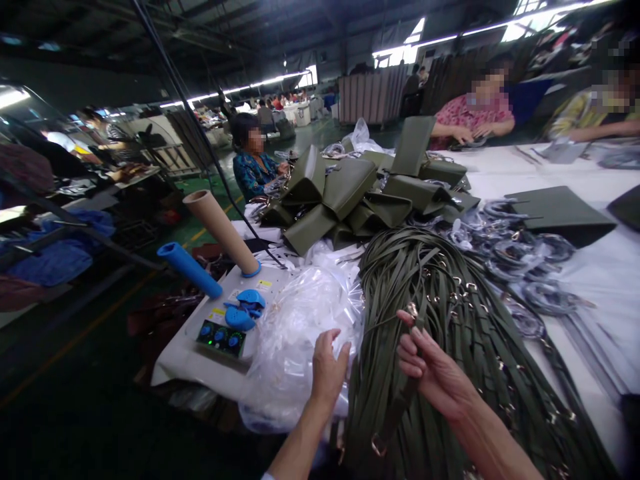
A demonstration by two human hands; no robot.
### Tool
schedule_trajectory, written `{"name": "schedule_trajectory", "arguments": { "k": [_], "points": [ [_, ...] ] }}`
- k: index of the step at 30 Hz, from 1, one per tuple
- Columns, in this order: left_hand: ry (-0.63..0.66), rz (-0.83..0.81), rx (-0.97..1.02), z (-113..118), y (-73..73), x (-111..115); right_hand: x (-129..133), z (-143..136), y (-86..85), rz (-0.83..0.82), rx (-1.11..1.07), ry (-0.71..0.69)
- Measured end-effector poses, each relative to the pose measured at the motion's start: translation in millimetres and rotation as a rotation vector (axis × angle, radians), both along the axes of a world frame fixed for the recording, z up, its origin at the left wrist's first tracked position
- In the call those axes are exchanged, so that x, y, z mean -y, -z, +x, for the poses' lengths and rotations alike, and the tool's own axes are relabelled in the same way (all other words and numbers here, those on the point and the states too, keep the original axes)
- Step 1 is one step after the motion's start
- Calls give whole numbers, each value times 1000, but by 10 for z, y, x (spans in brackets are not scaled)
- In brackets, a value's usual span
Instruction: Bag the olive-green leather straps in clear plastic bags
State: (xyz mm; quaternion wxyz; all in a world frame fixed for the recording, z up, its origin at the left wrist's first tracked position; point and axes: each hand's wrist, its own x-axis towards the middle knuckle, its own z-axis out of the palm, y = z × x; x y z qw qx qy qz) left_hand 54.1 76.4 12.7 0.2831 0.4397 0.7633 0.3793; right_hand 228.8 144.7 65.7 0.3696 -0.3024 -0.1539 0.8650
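Observation:
A large heap of dark green straps with gold-coloured buckles covers the table in front of me. Over it, my right hand is closed on one green strap, whose metal fitting shows at the fingertips; a lower part hangs below the hand with a ring at its end. My left hand is raised beside a pile of clear plastic bags, thumb and fingers apart, holding nothing that I can see. Behind the straps rises a heap of green bags.
To the left, a machine with blue knobs carries a cardboard tube and a blue tube. Plastic-wrapped coils and a flat green bag lie right. Several people sit beyond the table.

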Motion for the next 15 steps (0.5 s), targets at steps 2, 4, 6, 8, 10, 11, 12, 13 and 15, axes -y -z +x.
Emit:
{"name": "schedule_trajectory", "arguments": {
  "k": [2, 4, 6, 8, 10, 11, 12, 13, 15],
  "points": [
    [-34, -19, -136, -104, 180, -205, 53, 65, 100, -85, -35, -8],
    [-35, -60, -250, -177, 311, -374, 128, 90, 194, -143, -43, -31],
    [-12, -111, -337, -231, 387, -475, 199, 96, 260, -163, -34, -57],
    [29, -147, -409, -284, 405, -504, 247, 101, 300, -149, 1, -80],
    [71, -153, -472, -347, 364, -487, 263, 110, 332, -120, 68, -84],
    [86, -147, -501, -379, 324, -471, 258, 113, 351, -111, 100, -79],
    [93, -138, -530, -408, 277, -456, 246, 113, 374, -108, 122, -75],
    [89, -128, -558, -426, 229, -442, 227, 110, 400, -113, 131, -71],
    [58, -108, -612, -412, 155, -420, 181, 91, 459, -133, 112, -69]
  ]
}}
